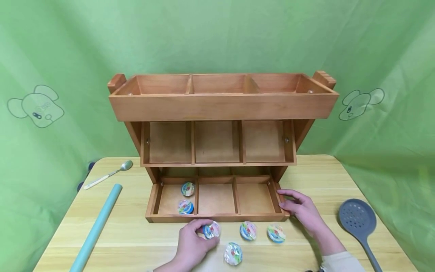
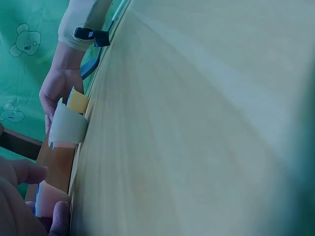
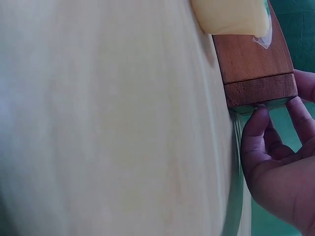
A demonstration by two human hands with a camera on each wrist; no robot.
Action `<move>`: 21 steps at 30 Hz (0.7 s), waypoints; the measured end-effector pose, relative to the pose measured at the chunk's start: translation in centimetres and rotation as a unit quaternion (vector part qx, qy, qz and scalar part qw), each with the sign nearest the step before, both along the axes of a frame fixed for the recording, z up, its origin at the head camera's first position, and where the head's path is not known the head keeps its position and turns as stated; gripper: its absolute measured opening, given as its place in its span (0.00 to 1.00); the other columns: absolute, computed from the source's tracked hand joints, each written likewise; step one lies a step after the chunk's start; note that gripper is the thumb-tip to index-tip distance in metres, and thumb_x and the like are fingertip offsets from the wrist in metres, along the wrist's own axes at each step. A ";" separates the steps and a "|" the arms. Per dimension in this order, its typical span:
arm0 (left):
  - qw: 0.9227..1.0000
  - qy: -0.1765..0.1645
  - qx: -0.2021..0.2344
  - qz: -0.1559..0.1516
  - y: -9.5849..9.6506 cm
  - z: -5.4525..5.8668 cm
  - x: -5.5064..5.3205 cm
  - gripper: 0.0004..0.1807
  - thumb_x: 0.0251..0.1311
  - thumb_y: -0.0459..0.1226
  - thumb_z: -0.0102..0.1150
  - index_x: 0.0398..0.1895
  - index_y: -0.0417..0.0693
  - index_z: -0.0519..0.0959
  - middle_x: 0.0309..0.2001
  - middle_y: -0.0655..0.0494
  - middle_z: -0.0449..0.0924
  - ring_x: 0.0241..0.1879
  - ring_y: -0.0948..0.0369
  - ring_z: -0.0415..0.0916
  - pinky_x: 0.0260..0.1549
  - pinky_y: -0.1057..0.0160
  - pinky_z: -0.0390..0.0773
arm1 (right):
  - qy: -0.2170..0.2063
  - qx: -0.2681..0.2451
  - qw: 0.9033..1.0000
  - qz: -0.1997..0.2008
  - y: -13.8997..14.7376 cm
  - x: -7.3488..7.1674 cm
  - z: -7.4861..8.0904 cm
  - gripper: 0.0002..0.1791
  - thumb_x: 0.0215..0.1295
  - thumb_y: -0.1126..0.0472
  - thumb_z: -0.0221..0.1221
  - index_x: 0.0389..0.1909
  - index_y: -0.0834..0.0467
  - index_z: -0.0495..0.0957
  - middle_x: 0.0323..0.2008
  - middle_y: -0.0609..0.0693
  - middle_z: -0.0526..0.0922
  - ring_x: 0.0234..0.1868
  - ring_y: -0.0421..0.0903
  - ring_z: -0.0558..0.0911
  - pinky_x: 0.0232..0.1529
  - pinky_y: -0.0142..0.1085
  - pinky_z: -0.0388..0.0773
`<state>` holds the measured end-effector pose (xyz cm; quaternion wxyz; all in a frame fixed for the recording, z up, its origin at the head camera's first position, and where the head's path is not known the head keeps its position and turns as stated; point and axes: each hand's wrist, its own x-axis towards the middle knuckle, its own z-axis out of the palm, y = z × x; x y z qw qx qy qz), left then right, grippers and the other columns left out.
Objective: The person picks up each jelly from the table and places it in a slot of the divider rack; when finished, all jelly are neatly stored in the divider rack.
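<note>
A brown wooden rack [image 1: 222, 107] has three tiers, each split into three compartments. Two small sealed cups with printed lids lie in the bottom tier's left compartment, an upper cup [image 1: 188, 189] and a lower cup [image 1: 185, 207]. My left hand [image 1: 193, 243] pinches another sealed cup [image 1: 212, 230] between thumb and fingers, right before the bottom tier's front board. The fingertips of my right hand [image 1: 304, 211] touch the right end of that tier. Three more sealed cups are on the table between my hands: a middle cup [image 1: 248, 231], a right cup [image 1: 276, 233] and a near cup [image 1: 233, 253].
To the right lies a grey slotted skimmer [image 1: 357, 219]. A spoon [image 1: 108, 175] and a long turquoise tube [image 1: 96, 226] lie on the left side of the wooden table [image 1: 136, 234]. Green cloth [image 1: 217, 34] printed with mouse heads hangs around the back and sides.
</note>
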<state>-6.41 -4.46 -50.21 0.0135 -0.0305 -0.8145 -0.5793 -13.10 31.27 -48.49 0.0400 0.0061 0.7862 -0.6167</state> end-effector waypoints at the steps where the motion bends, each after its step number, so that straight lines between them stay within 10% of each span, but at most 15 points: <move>1: 1.000 -0.003 0.002 0.000 0.0 0.0 0.0 0.23 0.35 0.30 0.80 0.41 0.49 0.87 0.36 0.62 0.81 0.34 0.63 0.76 0.33 0.66 0.77 | 0.001 0.001 1.000 0.000 0.0 0.0 -0.1 0.26 0.63 0.66 0.66 0.62 0.66 0.74 0.49 0.60 0.79 0.31 0.42 0.79 0.29 0.35 0.78; 8: 0.999 -0.037 0.036 -0.015 -0.3 0.4 0.0 0.23 0.36 0.29 0.79 0.42 0.45 0.85 0.37 0.56 0.80 0.27 0.62 0.77 0.23 0.66 0.79 | 0.002 0.002 1.000 -0.005 0.1 -0.1 -0.2 0.26 0.62 0.67 0.66 0.61 0.66 0.75 0.31 0.53 0.79 0.28 0.40 0.77 0.27 0.34 0.77; 21: 0.993 -0.036 0.092 -0.061 -1.2 2.6 0.3 0.24 0.40 0.29 0.79 0.45 0.45 0.84 0.46 0.50 0.78 0.27 0.60 0.79 0.24 0.63 0.83 | 0.003 0.002 1.000 -0.004 0.1 -0.2 -0.2 0.25 0.62 0.67 0.66 0.61 0.66 0.75 0.39 0.57 0.80 0.28 0.39 0.76 0.27 0.33 0.76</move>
